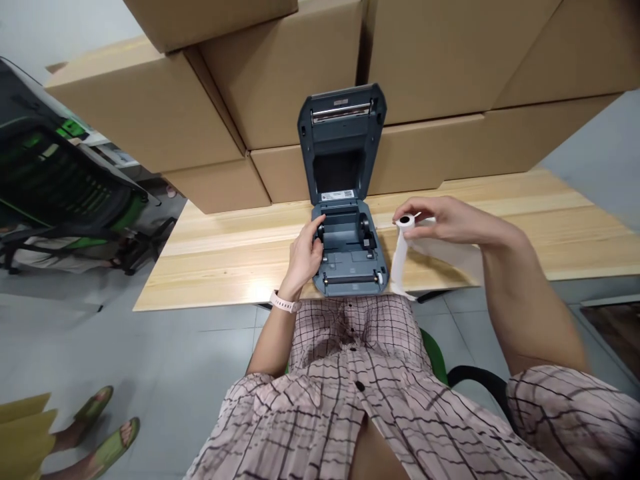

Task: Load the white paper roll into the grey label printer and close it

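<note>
A dark grey label printer (345, 259) stands on the wooden table with its lid (341, 143) raised upright. Its inner bay shows no roll between the holders. My left hand (306, 252) rests on the printer's left side, fingers curled over the edge near the left roll holder. To the right of the printer, my right hand (437, 219) grips a small white label roll (404, 223) between thumb and fingers. A loose strip (399, 263) hangs from the roll to the table's front edge, and more white paper (450, 255) trails to the right under my forearm.
Stacked cardboard boxes (425, 60) line the back of the wooden table (225, 260). A black and green office chair (60, 180) stands on the left. Another person's feet in green slippers (117, 445) are on the floor at lower left.
</note>
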The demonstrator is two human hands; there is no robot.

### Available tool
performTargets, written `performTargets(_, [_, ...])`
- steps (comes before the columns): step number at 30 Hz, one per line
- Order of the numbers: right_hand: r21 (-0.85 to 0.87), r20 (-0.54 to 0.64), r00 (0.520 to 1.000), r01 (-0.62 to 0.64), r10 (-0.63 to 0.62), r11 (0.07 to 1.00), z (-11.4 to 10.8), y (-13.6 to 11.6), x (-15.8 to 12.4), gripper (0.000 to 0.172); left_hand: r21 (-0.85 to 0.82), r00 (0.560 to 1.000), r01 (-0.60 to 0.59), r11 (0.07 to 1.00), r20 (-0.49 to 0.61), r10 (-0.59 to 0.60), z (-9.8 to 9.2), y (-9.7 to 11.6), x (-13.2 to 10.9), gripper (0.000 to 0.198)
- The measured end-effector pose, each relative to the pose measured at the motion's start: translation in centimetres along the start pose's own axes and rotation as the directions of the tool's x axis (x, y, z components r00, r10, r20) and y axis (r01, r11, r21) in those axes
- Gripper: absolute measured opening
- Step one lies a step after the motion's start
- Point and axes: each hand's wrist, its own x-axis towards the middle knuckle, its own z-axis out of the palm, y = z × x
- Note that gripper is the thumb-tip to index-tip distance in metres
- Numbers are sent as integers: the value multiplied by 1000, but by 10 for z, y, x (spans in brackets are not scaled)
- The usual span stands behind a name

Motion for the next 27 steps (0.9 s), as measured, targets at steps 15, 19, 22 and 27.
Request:
performTargets(15, [-390, 31, 996, -60, 79, 919, 37, 32, 74, 35, -45, 1000, 0, 999, 1, 0, 0, -5, 1, 64])
performTargets(19, [-360, -38, 999, -6, -8, 933, 26, 22, 48, 51, -39, 1000, 21, 999, 11, -21, 0, -4, -1, 63])
performTargets(22, [-318, -286, 958, -59, -36, 946, 13, 0, -3, 50, -52, 1000, 26, 998, 4, -26, 0, -3, -2, 62])
performTargets(27, [-279, -511, 809, -474, 289, 835, -8, -6, -129, 65, -54, 1000, 23, 998, 0, -23, 0, 1, -3, 63])
